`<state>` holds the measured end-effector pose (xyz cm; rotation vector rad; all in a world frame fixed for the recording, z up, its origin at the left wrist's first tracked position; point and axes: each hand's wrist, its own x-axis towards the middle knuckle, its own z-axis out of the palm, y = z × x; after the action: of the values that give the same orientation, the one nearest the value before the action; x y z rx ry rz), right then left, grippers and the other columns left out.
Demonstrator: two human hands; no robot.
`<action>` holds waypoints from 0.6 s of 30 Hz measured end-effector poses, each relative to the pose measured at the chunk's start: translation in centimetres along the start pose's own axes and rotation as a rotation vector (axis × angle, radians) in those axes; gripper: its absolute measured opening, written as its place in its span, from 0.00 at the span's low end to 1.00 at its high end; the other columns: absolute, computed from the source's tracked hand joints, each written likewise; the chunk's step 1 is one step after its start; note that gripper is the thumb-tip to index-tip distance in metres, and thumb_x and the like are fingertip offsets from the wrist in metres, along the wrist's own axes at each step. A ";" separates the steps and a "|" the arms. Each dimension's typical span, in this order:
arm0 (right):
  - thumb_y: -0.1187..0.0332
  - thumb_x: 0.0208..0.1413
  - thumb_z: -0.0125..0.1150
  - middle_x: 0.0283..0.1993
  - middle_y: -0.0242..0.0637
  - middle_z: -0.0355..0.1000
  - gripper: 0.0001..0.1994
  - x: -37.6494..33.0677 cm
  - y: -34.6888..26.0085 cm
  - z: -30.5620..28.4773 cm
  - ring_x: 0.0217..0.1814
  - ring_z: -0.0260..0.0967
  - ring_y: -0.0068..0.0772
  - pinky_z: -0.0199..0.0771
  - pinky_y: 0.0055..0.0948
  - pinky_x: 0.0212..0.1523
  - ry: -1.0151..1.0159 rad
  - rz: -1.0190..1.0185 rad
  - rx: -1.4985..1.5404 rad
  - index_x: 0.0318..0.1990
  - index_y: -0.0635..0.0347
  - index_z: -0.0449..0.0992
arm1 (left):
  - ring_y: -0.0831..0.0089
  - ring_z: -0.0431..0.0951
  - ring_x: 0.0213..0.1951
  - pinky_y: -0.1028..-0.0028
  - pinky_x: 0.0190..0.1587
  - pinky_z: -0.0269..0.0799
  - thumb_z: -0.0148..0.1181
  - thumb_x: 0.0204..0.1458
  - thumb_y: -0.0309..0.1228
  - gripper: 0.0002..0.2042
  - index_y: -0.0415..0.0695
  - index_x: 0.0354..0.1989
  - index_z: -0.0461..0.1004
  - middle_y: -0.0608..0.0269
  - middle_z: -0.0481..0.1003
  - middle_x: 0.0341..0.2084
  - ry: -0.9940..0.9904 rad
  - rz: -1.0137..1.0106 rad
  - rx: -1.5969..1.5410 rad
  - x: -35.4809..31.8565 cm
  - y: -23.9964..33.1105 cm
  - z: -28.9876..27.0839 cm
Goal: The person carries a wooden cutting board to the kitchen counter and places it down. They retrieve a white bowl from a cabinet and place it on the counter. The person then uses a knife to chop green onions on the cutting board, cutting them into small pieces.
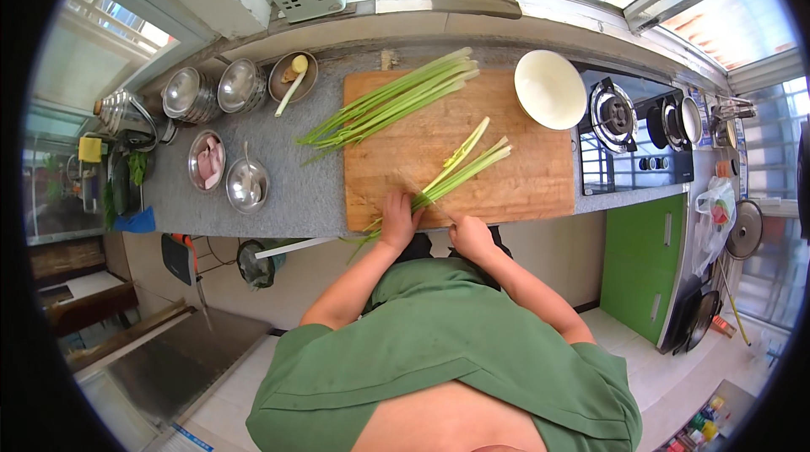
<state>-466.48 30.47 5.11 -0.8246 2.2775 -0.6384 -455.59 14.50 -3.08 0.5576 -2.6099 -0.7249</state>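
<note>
A wooden cutting board (531, 173) lies on the grey counter. My left hand (398, 220) presses down the near end of a small bunch of green stalks (472, 161) at the board's front edge. Just to its right, my right hand (469, 235) is closed on a knife (422, 193) whose blade lies across the stalks beside my left fingers. A larger bunch of long green stalks (396, 102) lies slanted across the board's far left corner, apart from both hands.
A white bowl (550, 89) rests at the board's far right corner, beside a gas stove (616, 119). To the left stand a steel bowl with a spoon (246, 186), a dish of pale meat (207, 161), a bowl with ginger (293, 76) and two lidded steel pots (190, 93).
</note>
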 end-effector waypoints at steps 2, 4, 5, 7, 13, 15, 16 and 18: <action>0.69 0.52 0.52 0.34 0.57 0.75 0.16 1.5 -0.4 -0.4 0.40 0.74 0.59 0.74 0.51 0.43 -0.110 0.072 -0.061 0.47 0.58 0.78 | 0.47 0.66 0.41 0.55 0.44 0.64 0.65 0.44 0.32 0.17 0.36 0.39 0.68 0.46 0.66 0.36 0.031 0.023 -0.019 0.1 -0.3 0.2; 0.70 0.52 0.51 0.36 0.56 0.76 0.14 2.0 -0.8 -0.2 0.41 0.75 0.57 0.75 0.50 0.44 -0.169 0.133 -0.097 0.44 0.58 0.80 | 0.47 0.66 0.41 0.55 0.44 0.64 0.65 0.44 0.31 0.17 0.36 0.39 0.68 0.46 0.67 0.37 -0.015 -0.012 -0.029 -0.4 -0.4 0.3; 0.69 0.52 0.52 0.36 0.57 0.76 0.13 2.1 -0.6 0.0 0.42 0.75 0.57 0.75 0.50 0.44 -0.174 0.155 -0.109 0.42 0.59 0.80 | 0.47 0.67 0.41 0.55 0.44 0.65 0.65 0.44 0.31 0.17 0.36 0.39 0.68 0.46 0.67 0.37 -0.033 -0.032 -0.036 -0.5 -0.3 0.4; 0.69 0.53 0.52 0.37 0.57 0.76 0.12 2.4 0.3 0.9 0.42 0.75 0.57 0.75 0.49 0.44 -0.175 0.191 -0.132 0.40 0.60 0.80 | 0.47 0.67 0.41 0.55 0.44 0.65 0.65 0.44 0.31 0.17 0.36 0.40 0.68 0.47 0.67 0.37 -0.025 -0.037 -0.058 -0.4 -0.3 0.5; 0.68 0.54 0.52 0.37 0.56 0.76 0.12 2.0 0.3 1.9 0.42 0.74 0.58 0.75 0.49 0.44 -0.141 0.204 -0.139 0.41 0.57 0.80 | 0.47 0.67 0.41 0.56 0.44 0.64 0.64 0.45 0.29 0.16 0.37 0.40 0.69 0.47 0.67 0.36 -0.006 -0.063 -0.071 -1.1 -0.4 0.3; 0.68 0.54 0.52 0.36 0.55 0.76 0.13 2.7 1.5 1.8 0.40 0.74 0.59 0.75 0.49 0.43 -0.168 0.191 -0.180 0.45 0.54 0.80 | 0.48 0.67 0.42 0.56 0.45 0.64 0.64 0.46 0.29 0.16 0.38 0.42 0.69 0.48 0.67 0.37 0.029 -0.116 -0.045 -0.9 -0.6 -0.4; 0.68 0.54 0.52 0.35 0.55 0.76 0.14 2.6 1.8 1.2 0.40 0.74 0.58 0.75 0.49 0.43 -0.130 0.121 -0.142 0.47 0.52 0.79 | 0.48 0.67 0.43 0.56 0.46 0.64 0.64 0.46 0.29 0.16 0.38 0.42 0.69 0.48 0.67 0.37 0.062 -0.131 -0.011 -0.7 -1.4 -1.1; 0.68 0.54 0.52 0.34 0.54 0.76 0.17 1.6 1.4 -0.3 0.38 0.74 0.58 0.75 0.49 0.42 -0.065 -0.024 -0.067 0.50 0.47 0.78 | 0.48 0.67 0.44 0.56 0.46 0.64 0.64 0.46 0.29 0.16 0.38 0.42 0.69 0.49 0.67 0.38 0.122 -0.182 0.025 0.7 -3.2 -2.1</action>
<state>-468.20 30.43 3.86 -0.8930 2.2438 -0.5403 -454.34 10.85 -2.95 0.8291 -2.4813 -0.6903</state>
